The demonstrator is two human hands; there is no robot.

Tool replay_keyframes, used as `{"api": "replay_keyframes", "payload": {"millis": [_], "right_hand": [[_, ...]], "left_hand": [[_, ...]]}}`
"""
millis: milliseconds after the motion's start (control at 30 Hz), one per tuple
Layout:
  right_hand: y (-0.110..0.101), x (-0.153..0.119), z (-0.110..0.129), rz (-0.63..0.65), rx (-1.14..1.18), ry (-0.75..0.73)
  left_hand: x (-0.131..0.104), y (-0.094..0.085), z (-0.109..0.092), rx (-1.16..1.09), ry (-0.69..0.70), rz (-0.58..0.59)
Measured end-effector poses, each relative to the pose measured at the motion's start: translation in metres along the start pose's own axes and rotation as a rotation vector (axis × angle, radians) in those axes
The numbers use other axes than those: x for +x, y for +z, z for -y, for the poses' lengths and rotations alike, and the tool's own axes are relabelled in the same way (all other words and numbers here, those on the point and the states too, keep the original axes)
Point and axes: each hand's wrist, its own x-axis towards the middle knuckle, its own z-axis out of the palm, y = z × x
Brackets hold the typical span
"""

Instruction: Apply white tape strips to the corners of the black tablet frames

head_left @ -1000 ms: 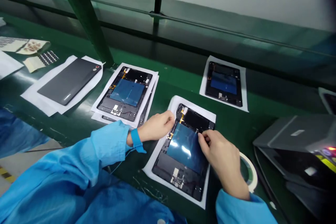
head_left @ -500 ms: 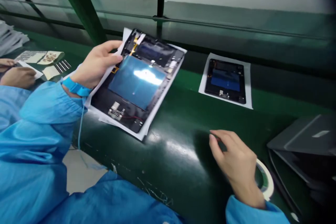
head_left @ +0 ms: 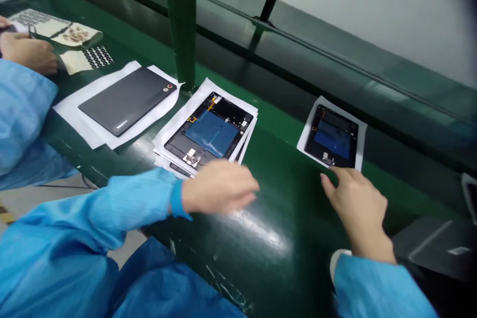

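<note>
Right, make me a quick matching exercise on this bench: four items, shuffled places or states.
Items
1. Left hand
2. Right hand
3. Closed grey tablet
4. White ring

Places or states
A. Mostly covered by a blue sleeve
B. Logo side up on white sheets
C. Motion-blurred, with a blue wristband at its wrist
D. Fingertips at the near end of an open tablet

Pairs: 1-C, 2-D, 3-B, 4-A
</note>
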Motion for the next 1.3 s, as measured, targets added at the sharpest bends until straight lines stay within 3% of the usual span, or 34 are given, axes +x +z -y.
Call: {"api": "replay_keyframes", "payload": {"millis": [100, 200, 367, 700, 867, 1000, 1133, 1200, 1300], "right_hand": [[0.001, 0.045, -0.01, 0.128, -0.045, -0.069], [0.005, 0.067, -0.021, 0.204, -0.046, -0.123], [0.018, 0.083, -0.034, 0.233, 0.02, -0.152], [0.049, 0.109, -0.053, 0.147, 0.093, -0.231], [0.059, 0.107, -0.041, 0.139, 0.018, -0.241], [0.044, 0.106, -0.029, 0.057, -0.002, -0.264], [0.004, 0.08, -0.028, -0.075, 0.008, -0.322], [-0.018, 0.045, -0.023, -0.14, 0.019, -0.363], [-0.043, -0.032, -0.004, -0.199, 0.04, -0.458]], "left_hand": [[-0.005, 0.047, -0.029, 0.025, 0.17, 0.236], [-0.011, 0.068, -0.03, 0.013, 0.212, 0.315], [-0.016, 0.068, -0.025, -0.024, 0.191, 0.314], [-0.016, 0.074, -0.027, -0.071, 0.144, 0.318], [-0.015, 0.073, -0.027, -0.045, 0.143, 0.305], [-0.016, 0.071, -0.026, -0.025, 0.143, 0.336], [-0.017, 0.072, -0.025, -0.025, 0.151, 0.322], [-0.017, 0.071, -0.025, -0.046, 0.159, 0.278], [-0.015, 0.064, -0.022, -0.081, 0.17, 0.124]]}}
